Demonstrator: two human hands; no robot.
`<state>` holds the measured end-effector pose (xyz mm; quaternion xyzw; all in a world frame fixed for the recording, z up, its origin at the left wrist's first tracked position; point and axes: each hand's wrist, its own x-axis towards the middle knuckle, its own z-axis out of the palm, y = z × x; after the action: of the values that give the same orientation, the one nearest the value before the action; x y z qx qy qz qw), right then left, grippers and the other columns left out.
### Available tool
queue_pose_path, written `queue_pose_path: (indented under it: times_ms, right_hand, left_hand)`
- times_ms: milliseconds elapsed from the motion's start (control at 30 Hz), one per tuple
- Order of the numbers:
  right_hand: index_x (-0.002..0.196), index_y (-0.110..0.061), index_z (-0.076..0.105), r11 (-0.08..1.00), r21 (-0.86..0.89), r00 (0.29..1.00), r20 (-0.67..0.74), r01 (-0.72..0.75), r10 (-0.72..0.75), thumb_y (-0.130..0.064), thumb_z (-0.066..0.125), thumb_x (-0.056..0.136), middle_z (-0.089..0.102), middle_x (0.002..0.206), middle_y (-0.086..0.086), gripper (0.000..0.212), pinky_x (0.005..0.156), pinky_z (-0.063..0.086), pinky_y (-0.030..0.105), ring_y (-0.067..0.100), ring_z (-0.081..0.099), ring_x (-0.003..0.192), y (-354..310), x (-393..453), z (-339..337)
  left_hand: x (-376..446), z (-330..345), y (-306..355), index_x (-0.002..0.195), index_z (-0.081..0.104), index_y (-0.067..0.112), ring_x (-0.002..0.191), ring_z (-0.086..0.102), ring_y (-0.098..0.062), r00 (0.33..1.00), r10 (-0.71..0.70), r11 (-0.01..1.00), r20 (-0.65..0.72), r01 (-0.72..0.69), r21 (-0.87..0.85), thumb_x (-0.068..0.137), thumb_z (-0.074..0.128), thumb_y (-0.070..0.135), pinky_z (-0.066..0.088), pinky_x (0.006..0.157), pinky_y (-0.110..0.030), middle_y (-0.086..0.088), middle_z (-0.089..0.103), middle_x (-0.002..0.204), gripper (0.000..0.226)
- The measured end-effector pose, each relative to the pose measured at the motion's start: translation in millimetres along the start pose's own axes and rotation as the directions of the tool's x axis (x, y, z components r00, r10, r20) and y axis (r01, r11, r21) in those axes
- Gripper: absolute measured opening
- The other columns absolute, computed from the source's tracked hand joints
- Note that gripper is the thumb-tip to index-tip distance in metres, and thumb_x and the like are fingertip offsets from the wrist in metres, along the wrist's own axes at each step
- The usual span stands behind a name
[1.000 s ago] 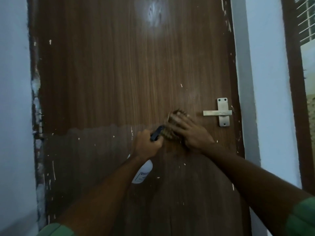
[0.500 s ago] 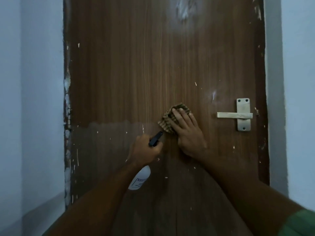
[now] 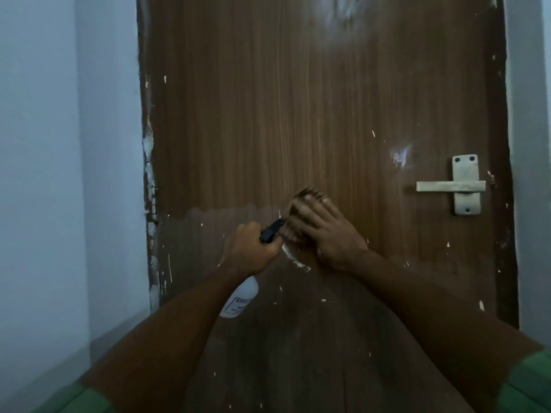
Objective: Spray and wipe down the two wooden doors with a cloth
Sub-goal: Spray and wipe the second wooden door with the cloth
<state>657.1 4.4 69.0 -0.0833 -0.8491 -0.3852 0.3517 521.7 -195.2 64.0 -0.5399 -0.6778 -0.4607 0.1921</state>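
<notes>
A brown wooden door fills the view, its lower part darker and flecked with white paint. My right hand presses a striped brown cloth flat against the door at mid height, left of the handle. My left hand grips a white spray bottle with a black nozzle, held just left of the cloth and pointing up at it. A white foam smear lies on the door under my right wrist. The second door is out of view.
A pale metal lever handle on its plate sits at the door's right side. A pale blue wall runs along the left; a chipped frame edge borders the door. Another wall strip stands at the right.
The cloth under my right hand has slid down and left towards the bottle's nozzle. The view has shifted left, bringing more left wall into sight. A foam smear now shows below the cloth.
</notes>
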Motion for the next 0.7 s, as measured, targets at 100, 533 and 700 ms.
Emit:
queue_pose_path:
  times_ms: [100,533,700]
  right_hand:
    - [0.163,-0.041,0.011,0.917,-0.034,0.868,0.337,0.398,-0.364,-0.030,0.053,0.100,-0.014,0.171,-0.008,0.077,0.127,-0.010,0.048,0.020,-0.019,0.156,18,9,-16]
    - [0.162,-0.039,0.020,0.885,-0.128,0.865,0.316,0.447,-0.391,-0.026,0.051,0.100,-0.006,0.171,-0.004,0.071,0.124,-0.014,0.044,0.020,-0.015,0.156,-5,61,-7]
    - [0.160,-0.028,0.037,0.965,0.044,0.952,-0.154,-0.259,0.263,-0.031,0.037,0.098,0.011,0.173,0.001,0.062,0.130,0.003,0.050,0.025,-0.001,0.160,-20,72,-10]
  left_hand:
    - [-3,-7,-5,0.059,0.048,0.020,0.040,0.034,-0.007,0.998,0.036,0.998,0.048,-0.038,0.046,0.095,0.071,0.025,0.028,0.043,-0.023,0.006,0.044,0.050,0.043]
    - [31,-22,-62,0.058,0.054,0.026,0.038,0.043,-0.006,0.987,0.154,0.985,0.038,-0.150,-0.088,0.096,0.070,0.018,0.034,0.043,-0.023,0.011,0.052,0.045,0.042]
    - [30,-39,-80,0.057,0.055,0.011,0.035,0.038,-0.010,0.994,0.105,0.994,-0.007,-0.105,-0.012,0.093,0.070,0.018,0.027,0.039,-0.020,0.008,0.044,0.043,0.040]
